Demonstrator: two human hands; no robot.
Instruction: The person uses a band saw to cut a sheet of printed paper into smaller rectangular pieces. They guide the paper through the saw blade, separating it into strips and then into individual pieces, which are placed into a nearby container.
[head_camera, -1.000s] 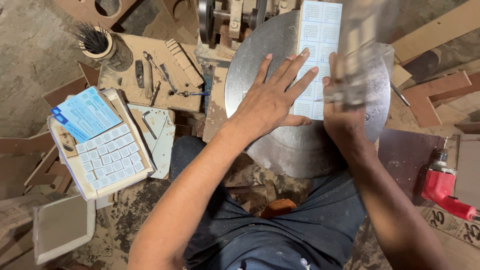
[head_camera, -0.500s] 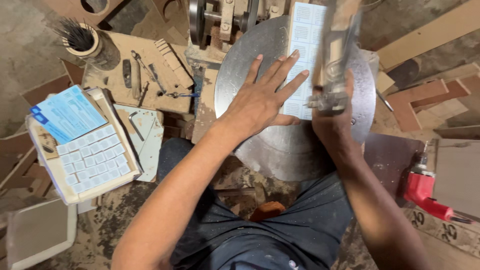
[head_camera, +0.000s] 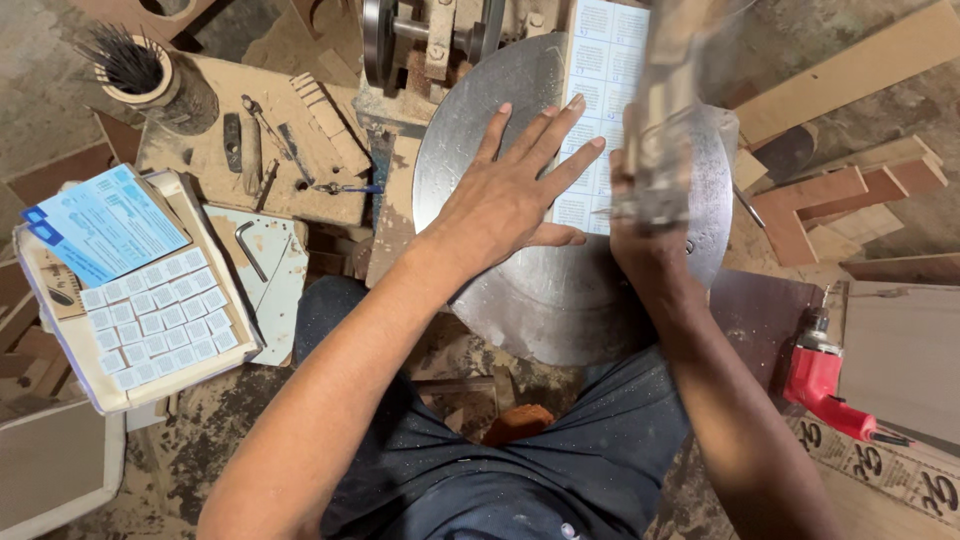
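While your left hand (head_camera: 510, 200) lies flat, fingers spread, on the white gridded sheet (head_camera: 600, 110) upper centre, your right hand (head_camera: 645, 235) grips a blurred tool (head_camera: 670, 120) — blue leaflet (head_camera: 100, 225) left.

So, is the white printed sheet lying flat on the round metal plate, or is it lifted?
Flat. The left hand presses with spread fingers on the white printed sheet, which lies on the round metal plate.

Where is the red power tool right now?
The red power tool lies at the right edge of the head view, on the dusty floor beside the person's right forearm, below the wooden offcuts.
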